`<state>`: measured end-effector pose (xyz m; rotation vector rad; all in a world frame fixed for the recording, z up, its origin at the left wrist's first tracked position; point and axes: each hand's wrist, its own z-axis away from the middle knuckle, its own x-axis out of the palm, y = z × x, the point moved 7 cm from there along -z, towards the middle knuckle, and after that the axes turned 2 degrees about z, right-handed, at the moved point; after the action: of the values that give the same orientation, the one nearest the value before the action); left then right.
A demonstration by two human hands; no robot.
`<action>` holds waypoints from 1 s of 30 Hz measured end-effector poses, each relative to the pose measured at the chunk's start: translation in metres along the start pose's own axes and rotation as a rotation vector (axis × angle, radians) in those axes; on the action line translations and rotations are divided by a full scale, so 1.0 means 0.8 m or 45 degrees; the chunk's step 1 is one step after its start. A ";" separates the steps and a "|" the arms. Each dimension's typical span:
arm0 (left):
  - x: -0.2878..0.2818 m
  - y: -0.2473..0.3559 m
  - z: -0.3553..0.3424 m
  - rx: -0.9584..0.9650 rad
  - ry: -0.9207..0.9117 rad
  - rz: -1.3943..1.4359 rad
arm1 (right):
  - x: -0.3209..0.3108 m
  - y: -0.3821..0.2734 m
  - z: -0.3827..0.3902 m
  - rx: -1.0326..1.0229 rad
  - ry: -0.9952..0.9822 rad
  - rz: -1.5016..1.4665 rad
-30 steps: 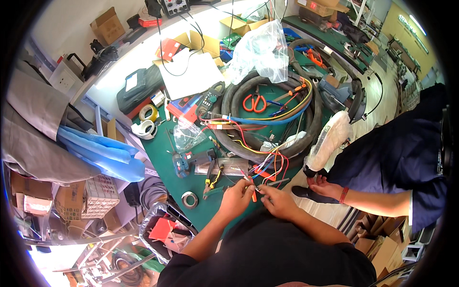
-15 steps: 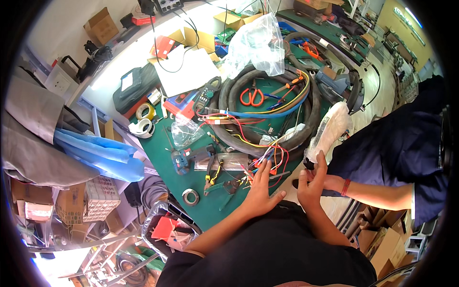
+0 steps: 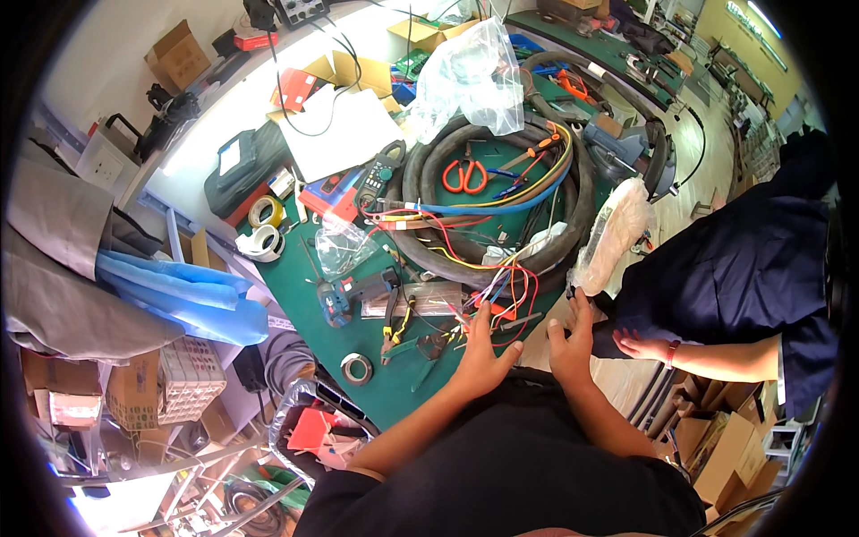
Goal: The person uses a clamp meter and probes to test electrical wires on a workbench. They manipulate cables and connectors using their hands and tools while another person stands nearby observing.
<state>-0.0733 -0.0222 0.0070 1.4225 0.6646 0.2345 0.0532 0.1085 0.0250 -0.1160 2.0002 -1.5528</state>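
Observation:
My left hand (image 3: pixel 486 362) is raised over the near edge of the green table (image 3: pixel 309 259), fingers spread and nothing in it. Just beyond its fingertips lie loose coloured wire ends (image 3: pixel 512 285), which come off a thick black cable coil (image 3: pixel 577 228). To its right, my right hand (image 3: pixel 571 347) is also open and holds nothing; its fingertips are close to a long item in clear plastic wrap (image 3: pixel 614 234), and I cannot tell whether they touch. Left of my left hand lie yellow-and-black pliers (image 3: pixel 400 333) and a green-handled tool (image 3: pixel 428 355).
A co-worker's hand (image 3: pixel 642 347) with a red wristband reaches in from the right. Inside the coil lie red scissors (image 3: pixel 465 175). A cordless drill (image 3: pixel 336 302), a tape roll (image 3: pixel 356 369) and a clamp meter (image 3: pixel 376 183) lie to the left. A lined bin (image 3: pixel 291 416) stands below the table edge.
My right hand has shifted slightly left, its fingers lower. The co-worker's hand has drawn back to the right, apart from mine. My left hand stays open, moved only a little.

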 end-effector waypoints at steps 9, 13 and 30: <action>0.023 0.009 0.005 0.018 -0.217 0.301 | -0.002 0.000 0.008 0.083 0.023 -0.275; 0.029 0.022 0.014 -0.275 -0.452 0.302 | -0.006 -0.015 0.024 -0.077 -0.081 -0.346; 0.038 -0.013 0.019 -0.405 -0.518 0.176 | 0.044 -0.007 0.032 0.191 -0.597 0.068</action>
<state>-0.0432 -0.0203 -0.0114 1.1623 0.1840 0.1441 0.0358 0.0706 0.0126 -0.3312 1.5074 -1.4731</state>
